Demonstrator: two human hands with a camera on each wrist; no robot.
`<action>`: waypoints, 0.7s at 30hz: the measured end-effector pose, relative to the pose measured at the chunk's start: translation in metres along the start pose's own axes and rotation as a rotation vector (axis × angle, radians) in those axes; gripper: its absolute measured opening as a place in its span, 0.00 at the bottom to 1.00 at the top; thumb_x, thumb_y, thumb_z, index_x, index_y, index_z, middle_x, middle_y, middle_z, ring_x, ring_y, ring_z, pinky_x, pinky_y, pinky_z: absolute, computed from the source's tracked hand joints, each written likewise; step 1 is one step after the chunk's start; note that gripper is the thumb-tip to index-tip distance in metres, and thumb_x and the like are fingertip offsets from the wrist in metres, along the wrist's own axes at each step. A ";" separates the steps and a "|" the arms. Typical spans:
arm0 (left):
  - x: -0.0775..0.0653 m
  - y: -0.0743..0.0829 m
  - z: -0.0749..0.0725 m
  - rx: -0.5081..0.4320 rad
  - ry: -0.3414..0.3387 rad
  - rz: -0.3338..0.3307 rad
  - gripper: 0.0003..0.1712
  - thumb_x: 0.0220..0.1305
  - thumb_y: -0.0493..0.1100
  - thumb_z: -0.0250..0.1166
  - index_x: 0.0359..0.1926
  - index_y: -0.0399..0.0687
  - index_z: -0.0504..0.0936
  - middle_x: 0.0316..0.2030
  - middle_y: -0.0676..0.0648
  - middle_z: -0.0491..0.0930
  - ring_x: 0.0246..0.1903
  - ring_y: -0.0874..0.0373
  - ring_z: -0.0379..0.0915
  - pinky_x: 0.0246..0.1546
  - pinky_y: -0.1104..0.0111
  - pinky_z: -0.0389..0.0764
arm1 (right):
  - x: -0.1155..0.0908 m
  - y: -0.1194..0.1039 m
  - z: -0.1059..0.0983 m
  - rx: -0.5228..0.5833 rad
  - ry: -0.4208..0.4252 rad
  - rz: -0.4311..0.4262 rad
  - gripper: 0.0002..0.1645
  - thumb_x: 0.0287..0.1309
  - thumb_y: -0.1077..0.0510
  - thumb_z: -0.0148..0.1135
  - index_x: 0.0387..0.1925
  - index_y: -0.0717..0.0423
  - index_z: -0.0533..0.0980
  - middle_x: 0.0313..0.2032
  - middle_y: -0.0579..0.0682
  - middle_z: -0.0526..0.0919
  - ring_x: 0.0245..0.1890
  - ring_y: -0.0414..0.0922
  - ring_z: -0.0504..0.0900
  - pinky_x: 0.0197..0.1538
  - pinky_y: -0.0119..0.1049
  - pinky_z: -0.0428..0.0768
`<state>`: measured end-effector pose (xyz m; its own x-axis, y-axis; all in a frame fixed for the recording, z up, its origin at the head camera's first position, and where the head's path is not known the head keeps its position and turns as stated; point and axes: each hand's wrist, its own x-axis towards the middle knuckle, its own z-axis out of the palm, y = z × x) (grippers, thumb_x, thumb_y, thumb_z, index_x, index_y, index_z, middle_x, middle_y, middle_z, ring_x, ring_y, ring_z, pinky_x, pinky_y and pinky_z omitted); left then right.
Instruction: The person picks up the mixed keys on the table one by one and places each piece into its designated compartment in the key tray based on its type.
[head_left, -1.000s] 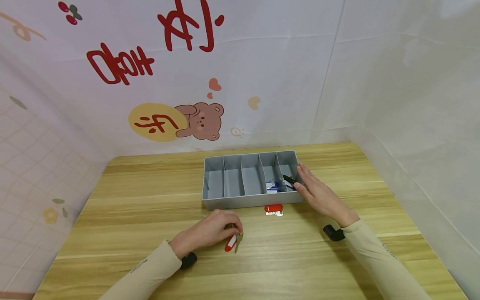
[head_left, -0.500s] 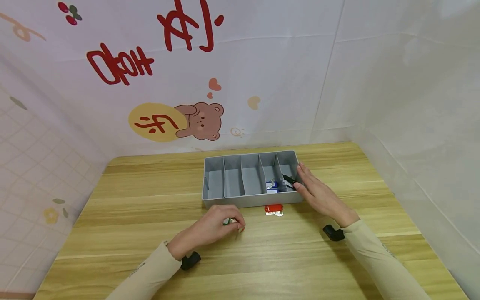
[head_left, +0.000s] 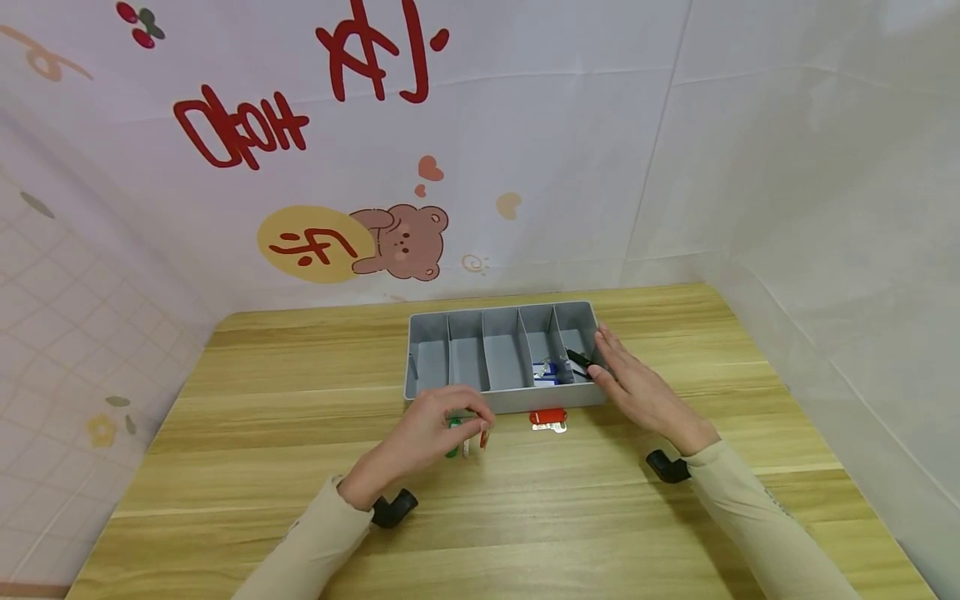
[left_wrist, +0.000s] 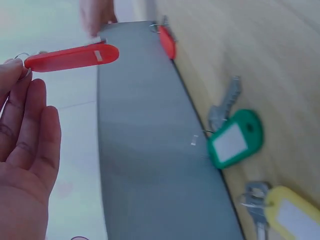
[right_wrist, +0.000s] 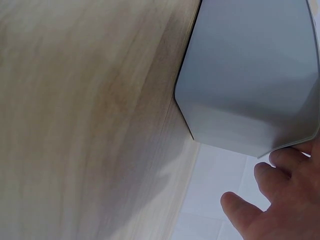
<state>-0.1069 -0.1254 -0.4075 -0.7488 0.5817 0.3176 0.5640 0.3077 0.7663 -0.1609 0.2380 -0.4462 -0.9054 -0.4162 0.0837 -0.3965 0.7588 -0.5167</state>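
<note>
My left hand pinches a red key tag by its ring between thumb and fingertips, in the air just in front of a grey divided box. Below this hand, a green key tag with a key lies on the table, and a yellow key tag with its key lies beside it; the head view mostly hides these two. A second red key tag lies against the box's front wall. My right hand rests along the box's right end, fingers extended, thumb over the rim.
Blue key tags lie in the box's fourth compartment from the left. The rightmost compartment holds a black object, partly covered by the right thumb. The wooden table meets a printed cloth wall behind.
My left hand has lifted the red key tag off the table and carried it up and forward toward the box, uncovering the green key tag. The right hand has stayed in place.
</note>
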 end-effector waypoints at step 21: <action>0.036 0.023 -0.001 -0.069 0.174 -0.046 0.04 0.68 0.38 0.71 0.40 0.53 0.90 0.41 0.60 0.85 0.45 0.64 0.81 0.56 0.57 0.79 | 0.000 0.002 0.000 -0.005 0.000 0.000 0.43 0.82 0.42 0.43 0.81 0.65 0.46 0.82 0.61 0.42 0.80 0.62 0.45 0.75 0.63 0.53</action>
<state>-0.1214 -0.0978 -0.3775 -0.8257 0.4270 0.3687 0.5070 0.2750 0.8169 -0.1618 0.2390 -0.4472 -0.9053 -0.4164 0.0834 -0.3974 0.7613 -0.5124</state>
